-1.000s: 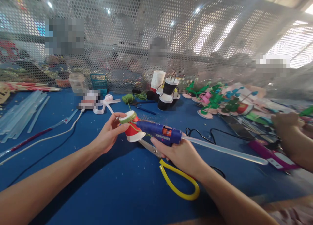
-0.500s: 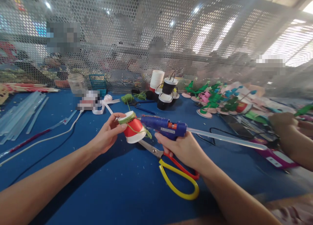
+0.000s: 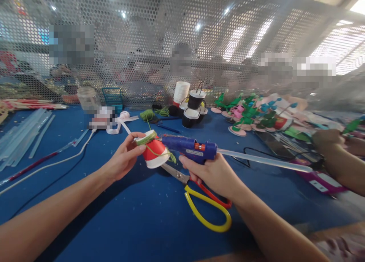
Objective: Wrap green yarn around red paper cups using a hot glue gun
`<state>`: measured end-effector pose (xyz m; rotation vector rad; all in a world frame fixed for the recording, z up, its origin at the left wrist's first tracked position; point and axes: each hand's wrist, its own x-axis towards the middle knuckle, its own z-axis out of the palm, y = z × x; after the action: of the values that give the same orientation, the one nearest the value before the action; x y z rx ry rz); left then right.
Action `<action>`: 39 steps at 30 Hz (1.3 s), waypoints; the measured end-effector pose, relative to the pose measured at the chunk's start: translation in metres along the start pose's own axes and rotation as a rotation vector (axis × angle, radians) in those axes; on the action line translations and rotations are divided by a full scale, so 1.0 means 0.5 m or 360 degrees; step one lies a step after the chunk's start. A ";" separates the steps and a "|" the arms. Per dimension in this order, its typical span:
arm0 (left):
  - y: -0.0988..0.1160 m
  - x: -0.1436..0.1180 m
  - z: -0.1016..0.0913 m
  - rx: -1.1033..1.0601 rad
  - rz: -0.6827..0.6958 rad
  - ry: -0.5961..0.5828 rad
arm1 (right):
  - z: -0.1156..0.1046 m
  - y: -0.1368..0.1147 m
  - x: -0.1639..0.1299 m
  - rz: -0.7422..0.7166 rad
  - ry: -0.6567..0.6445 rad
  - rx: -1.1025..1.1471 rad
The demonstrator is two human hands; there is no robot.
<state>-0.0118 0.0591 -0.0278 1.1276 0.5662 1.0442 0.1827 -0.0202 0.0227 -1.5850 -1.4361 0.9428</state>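
My left hand (image 3: pixel 127 153) is closed around the narrow end of a red and white paper cup (image 3: pixel 155 153), which is tilted. Green yarn (image 3: pixel 146 138) wraps that end, and a loose strand hangs across the cup's side. In my right hand (image 3: pixel 209 170) is a blue glue gun (image 3: pixel 188 146), its nozzle at the yarn-wrapped part of the cup; whether it touches I cannot tell. A long clear glue stick (image 3: pixel 262 161) sticks out of the gun's back. Beneath both lie scissors (image 3: pixel 209 212) with one yellow and one red handle, the blade tip hidden behind the cup.
At the left are clear glue sticks (image 3: pixel 25 134) and a white cord (image 3: pixel 57 164). Behind stand stacked white cups (image 3: pixel 181 91), small black buckets (image 3: pixel 190 118) and a green yarn ball (image 3: pixel 147 115). Paper plants (image 3: pixel 251 115), a purple power strip (image 3: pixel 322 181) and another person's hand (image 3: pixel 327 144) are at the right.
The glue gun's nozzle has shifted slightly left along the yarn-wrapped end of the cup. Both hands keep their grips, and the view has moved a little.
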 end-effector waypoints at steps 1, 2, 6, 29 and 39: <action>0.000 0.000 0.000 0.0003 0.0000 -0.0012 | -0.002 0.001 0.001 -0.0005 0.0012 -0.0021; 0.000 0.000 -0.001 0.0006 0.0000 -0.0021 | -0.003 0.002 0.002 -0.0009 0.0015 -0.0038; -0.001 0.001 -0.003 0.0010 -0.0001 -0.0006 | 0.001 0.003 -0.002 -0.0028 -0.0029 -0.0013; 0.000 0.002 -0.003 0.0040 -0.0007 0.0039 | 0.001 0.001 0.000 -0.0039 -0.0040 -0.0065; 0.004 0.000 -0.001 0.0030 -0.0014 -0.0079 | -0.010 0.006 0.015 -0.0038 -0.0032 -0.0057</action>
<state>-0.0131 0.0594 -0.0264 1.1636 0.5422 1.0027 0.1891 -0.0134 0.0218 -1.5851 -1.4898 0.9263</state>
